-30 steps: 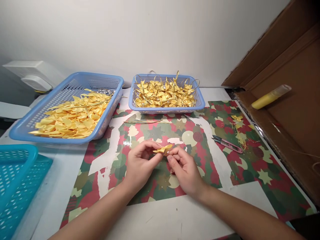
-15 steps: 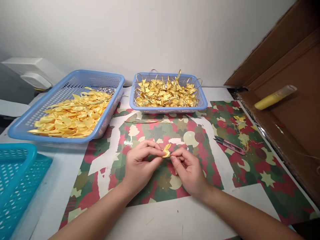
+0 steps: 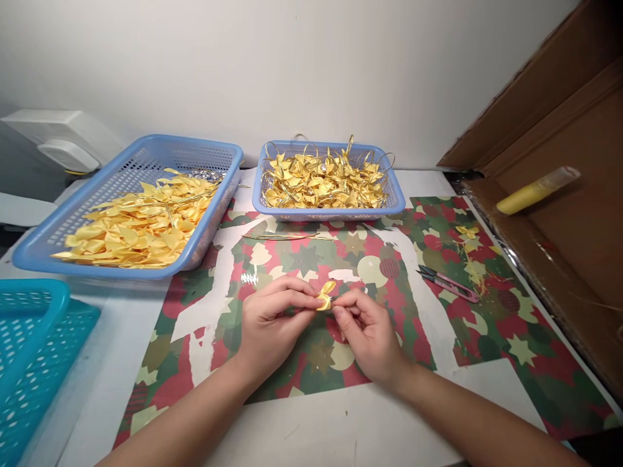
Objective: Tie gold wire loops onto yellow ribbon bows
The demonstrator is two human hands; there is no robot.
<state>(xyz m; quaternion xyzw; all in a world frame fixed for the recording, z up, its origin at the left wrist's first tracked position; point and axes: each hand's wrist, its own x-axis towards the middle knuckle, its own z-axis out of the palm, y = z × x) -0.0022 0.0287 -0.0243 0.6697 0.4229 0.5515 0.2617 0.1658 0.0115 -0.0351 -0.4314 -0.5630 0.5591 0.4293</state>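
Observation:
A small yellow ribbon bow [image 3: 326,295] is held over the patterned paper [image 3: 311,363], between my two hands. The thumb and fingers of my left hand [image 3: 275,318] pinch its left side. My right hand [image 3: 367,331] is closed at the bow's right side, thumb and index finger pressed together by a small shiny bit at its centre. What exactly the right fingertips grip is too small to make out. Beyond my hands, thin gold cords [image 3: 287,237] lie flat on the paper.
A blue basket [image 3: 182,264] of yellow ribbon pieces stands left; another blue basket [image 3: 331,211] with finished-looking bows and gold cord stands at the back. Pink thread snips [image 3: 450,284] and yellow scraps [image 3: 474,269] lie right, near a cardboard wall [image 3: 555,149]. A teal basket [image 3: 58,324] is front left.
My left hand has shifted very slightly, and the bow's upper loop leans a little further right and looks more open. My right hand stays nearly in place.

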